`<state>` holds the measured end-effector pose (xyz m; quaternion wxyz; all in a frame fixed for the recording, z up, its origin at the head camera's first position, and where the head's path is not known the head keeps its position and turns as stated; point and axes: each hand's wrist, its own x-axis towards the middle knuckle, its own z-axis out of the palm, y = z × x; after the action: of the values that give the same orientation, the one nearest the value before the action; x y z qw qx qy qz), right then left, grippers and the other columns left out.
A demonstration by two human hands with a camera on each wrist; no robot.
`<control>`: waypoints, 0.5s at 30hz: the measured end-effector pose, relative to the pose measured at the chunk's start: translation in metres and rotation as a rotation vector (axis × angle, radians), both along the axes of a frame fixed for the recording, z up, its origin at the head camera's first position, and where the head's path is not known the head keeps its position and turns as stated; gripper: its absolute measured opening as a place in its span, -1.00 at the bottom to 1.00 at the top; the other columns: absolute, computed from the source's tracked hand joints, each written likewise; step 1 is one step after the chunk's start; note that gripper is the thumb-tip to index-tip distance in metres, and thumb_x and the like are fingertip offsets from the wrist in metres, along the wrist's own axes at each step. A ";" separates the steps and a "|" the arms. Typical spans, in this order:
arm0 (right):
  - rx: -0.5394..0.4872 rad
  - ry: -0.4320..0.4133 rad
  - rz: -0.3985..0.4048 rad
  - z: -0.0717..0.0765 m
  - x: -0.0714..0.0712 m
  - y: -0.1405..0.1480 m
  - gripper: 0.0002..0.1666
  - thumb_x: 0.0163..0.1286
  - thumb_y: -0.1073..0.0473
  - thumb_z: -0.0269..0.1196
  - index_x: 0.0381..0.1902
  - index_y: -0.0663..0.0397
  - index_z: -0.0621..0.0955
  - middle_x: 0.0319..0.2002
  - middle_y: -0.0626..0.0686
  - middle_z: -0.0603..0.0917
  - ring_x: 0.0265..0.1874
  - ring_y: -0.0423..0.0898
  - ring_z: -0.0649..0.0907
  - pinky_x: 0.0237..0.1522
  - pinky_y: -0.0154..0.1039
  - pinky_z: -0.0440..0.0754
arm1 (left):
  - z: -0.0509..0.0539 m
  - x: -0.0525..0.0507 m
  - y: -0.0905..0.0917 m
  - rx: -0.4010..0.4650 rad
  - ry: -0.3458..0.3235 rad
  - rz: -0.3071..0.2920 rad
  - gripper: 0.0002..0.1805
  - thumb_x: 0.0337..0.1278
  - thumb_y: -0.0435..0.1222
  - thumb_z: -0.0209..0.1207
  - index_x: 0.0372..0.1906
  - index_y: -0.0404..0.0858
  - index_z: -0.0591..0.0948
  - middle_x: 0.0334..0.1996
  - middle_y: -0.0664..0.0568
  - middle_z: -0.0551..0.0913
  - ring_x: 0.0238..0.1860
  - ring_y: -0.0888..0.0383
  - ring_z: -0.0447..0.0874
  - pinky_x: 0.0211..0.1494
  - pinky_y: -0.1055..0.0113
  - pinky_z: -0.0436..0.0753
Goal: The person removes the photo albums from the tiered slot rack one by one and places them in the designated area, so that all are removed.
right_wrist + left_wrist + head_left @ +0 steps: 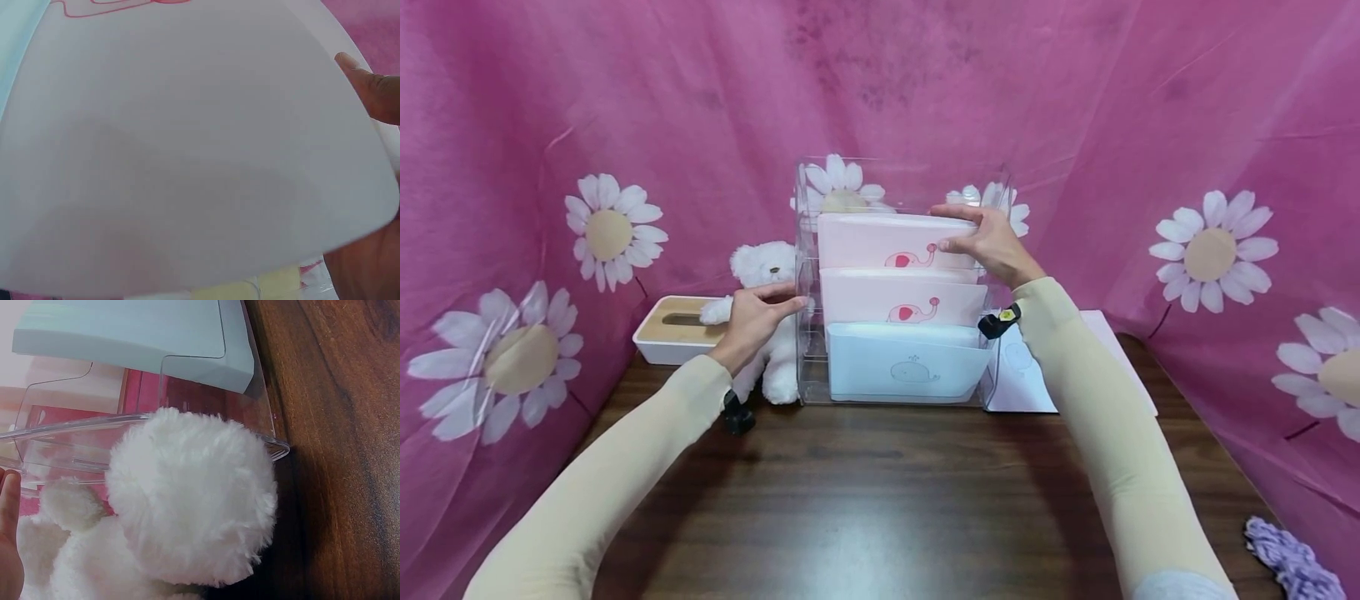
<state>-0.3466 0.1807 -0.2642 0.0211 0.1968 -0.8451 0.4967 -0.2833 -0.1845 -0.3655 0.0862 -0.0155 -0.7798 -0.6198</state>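
A clear acrylic rack (811, 392) stands on the table with tiers of thin notebooks. In its top tier are pink notebooks (857, 237) with a red elephant drawing; my right hand (988, 242) grips their upper right corner, thumb in front and fingers at the top edge. More pink notebooks (857, 296) fill the middle tier, and pale blue notebooks (857, 367) with a whale drawing the lowest. At the rack's left side, my left hand (756, 321) touches its edge with fairly straight fingers. A white plush bear (781, 375) sits beside that hand, partly behind it.
Left of the bear lies a white box with a wooden slotted lid (662, 350). Pale notebooks or sheets (1105, 342) lie flat right of the rack. A purple knitted item (1292, 558) rests at the lower right. Pink flowered cloth (880, 67) hangs around the wooden table (850, 500).
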 end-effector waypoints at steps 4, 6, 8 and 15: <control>-0.004 -0.013 -0.022 -0.001 0.000 -0.003 -0.35 0.27 0.19 0.44 0.33 -0.13 0.59 0.19 0.12 0.71 0.16 -0.11 0.64 0.17 -0.27 0.64 | 0.000 0.001 -0.001 -0.007 -0.008 -0.003 -0.45 0.07 -0.21 0.48 0.19 -0.30 0.67 0.15 -0.21 0.71 0.22 0.13 0.63 0.08 0.58 0.64; 0.001 -0.011 -0.033 -0.002 0.000 -0.004 -0.35 0.26 0.19 0.45 0.32 -0.11 0.60 0.23 0.12 0.69 0.28 -0.11 0.57 0.31 -0.17 0.57 | -0.001 0.001 -0.001 -0.008 -0.012 -0.006 -0.44 0.07 -0.21 0.49 0.20 -0.30 0.67 0.16 -0.19 0.71 0.27 0.09 0.60 0.14 0.53 0.65; 0.005 -0.007 -0.040 -0.002 -0.001 -0.005 -0.36 0.25 0.20 0.45 0.31 -0.10 0.61 0.28 0.10 0.66 0.38 -0.11 0.47 0.43 -0.07 0.47 | -0.001 0.001 -0.002 -0.015 -0.014 -0.008 -0.43 0.07 -0.20 0.49 0.20 -0.29 0.67 0.17 -0.18 0.71 0.31 0.07 0.58 0.20 0.47 0.64; 0.017 -0.005 -0.081 0.000 0.000 -0.006 -0.42 0.27 0.16 0.45 0.27 -0.08 0.64 0.25 0.12 0.67 0.28 -0.06 0.57 0.35 -0.03 0.57 | 0.000 0.000 -0.001 -0.010 0.002 -0.018 -0.43 0.07 -0.20 0.48 0.20 -0.30 0.66 0.18 -0.19 0.70 0.34 0.06 0.56 0.24 0.43 0.64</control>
<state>-0.3464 0.1750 -0.2641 0.0374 0.1612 -0.8567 0.4886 -0.2829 -0.1856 -0.3651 0.0813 -0.0237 -0.7826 -0.6167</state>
